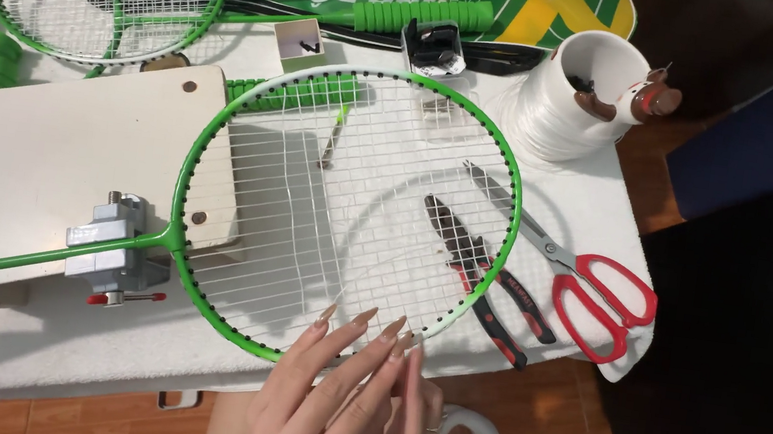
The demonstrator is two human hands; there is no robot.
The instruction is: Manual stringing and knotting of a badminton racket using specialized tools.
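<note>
You are reaching both hands in at the bottom centre of the frame, the nearer hand (322, 403) spreading flat and empty, the other hand (410, 414) lying mostly hidden behind it, its hold impossible to tell; which is left or right is unclear. Fingertips are touching the lower rim of the green racket (347, 217), whose shaft is running down-left through the metal clamp (118, 251), pliers (483, 279) lying beneath the strings

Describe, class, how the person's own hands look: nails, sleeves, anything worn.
One hand shows clearly: bare, no sleeve or glove, with very long, pointed nails in a tan-brown shade. A thin ring may sit on a finger near the lower edge, too small to confirm. The other hand cannot be told apart.
</note>
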